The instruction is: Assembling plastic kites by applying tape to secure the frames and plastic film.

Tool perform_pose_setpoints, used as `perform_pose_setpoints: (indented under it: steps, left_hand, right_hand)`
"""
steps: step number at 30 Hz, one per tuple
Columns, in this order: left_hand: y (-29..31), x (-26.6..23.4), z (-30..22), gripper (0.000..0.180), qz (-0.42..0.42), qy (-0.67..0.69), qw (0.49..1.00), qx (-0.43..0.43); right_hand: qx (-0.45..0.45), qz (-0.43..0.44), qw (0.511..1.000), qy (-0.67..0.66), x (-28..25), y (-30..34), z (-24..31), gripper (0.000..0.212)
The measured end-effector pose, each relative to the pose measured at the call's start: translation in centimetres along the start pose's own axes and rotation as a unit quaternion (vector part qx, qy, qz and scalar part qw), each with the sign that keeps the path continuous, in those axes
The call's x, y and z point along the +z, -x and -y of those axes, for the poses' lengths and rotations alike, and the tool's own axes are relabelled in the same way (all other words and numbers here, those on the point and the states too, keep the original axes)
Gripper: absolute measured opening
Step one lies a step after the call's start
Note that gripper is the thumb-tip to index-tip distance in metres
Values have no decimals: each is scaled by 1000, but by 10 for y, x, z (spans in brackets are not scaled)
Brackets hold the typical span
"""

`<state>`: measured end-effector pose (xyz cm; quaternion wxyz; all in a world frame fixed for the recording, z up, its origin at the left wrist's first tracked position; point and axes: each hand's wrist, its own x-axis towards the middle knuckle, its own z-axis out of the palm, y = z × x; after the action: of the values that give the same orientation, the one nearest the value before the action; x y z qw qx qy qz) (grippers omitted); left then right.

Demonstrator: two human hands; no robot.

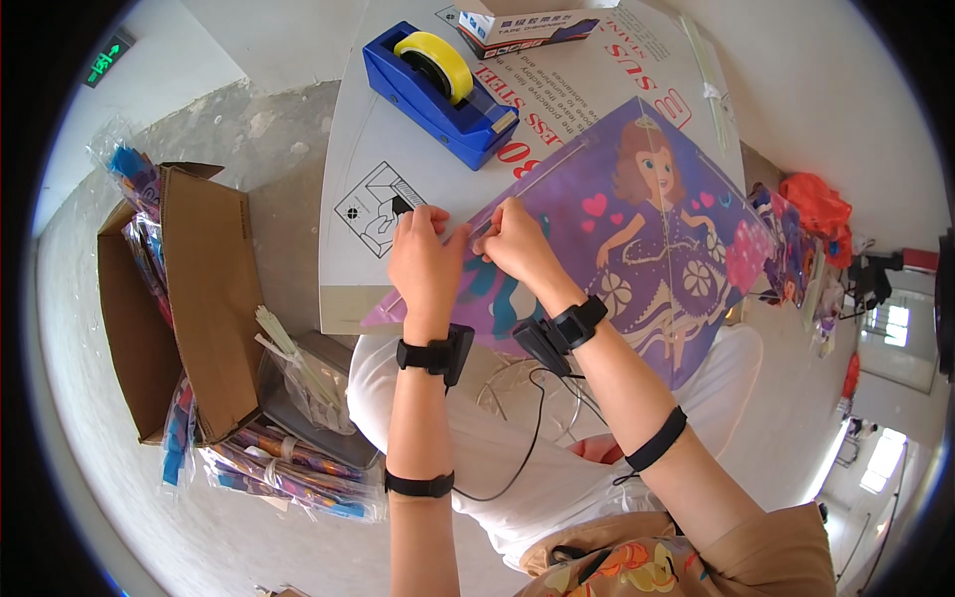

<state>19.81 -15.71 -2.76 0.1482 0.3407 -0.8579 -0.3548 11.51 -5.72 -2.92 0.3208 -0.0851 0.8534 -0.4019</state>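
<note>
A purple kite (637, 214) printed with a cartoon princess, pink hearts and flowers lies partly on the white table and hangs over its near edge toward my lap. Thin pale rods run along its upper left edge and down its middle. My left hand (428, 259) is closed at that upper left edge, thumb against it, most of its fingertips hidden. Just to the right, my right hand (522, 244) pinches the same edge. Beyond both hands stands a blue tape dispenser (428, 109) with a roll of yellow tape (445, 62).
A white table (348, 289) with red print carries an open carton (532, 35) and a bundle of thin rods (708, 85) at the far side. On the floor at left stand a cardboard box (209, 298) and bagged kites (288, 473). A red-orange bag (818, 214) lies at right.
</note>
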Motion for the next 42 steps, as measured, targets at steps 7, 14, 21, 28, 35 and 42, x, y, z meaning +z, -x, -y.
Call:
perform_pose_setpoints:
  steps: [7,14,21,28,35,42]
  left_hand:
    - [-1,3,-5,32,-31,-47,998,3]
    - [-1,6,-8,28,-21,-42,999,16]
    - [17,10,-3,15,-18,0,993,119]
    - [-7,8,1,30,108,-95,987,64]
    - [-6,0,-19,45,28,-198,979,29]
    - [38,51,-61,68,78,-243,923,288]
  right_hand:
    - [-13,2,998,59,-10,3,15,30]
    - [97,69,988,-102,-96,52,-20,26]
    - [48,-66,988,-129,-223,155,-157,24]
    - [40,-152,968,-194,-280,227,-234,23]
    - [108,-288,913,-267,-228,214,-283,48]
    - [120,-269,830,-473,-199,213,-280,46]
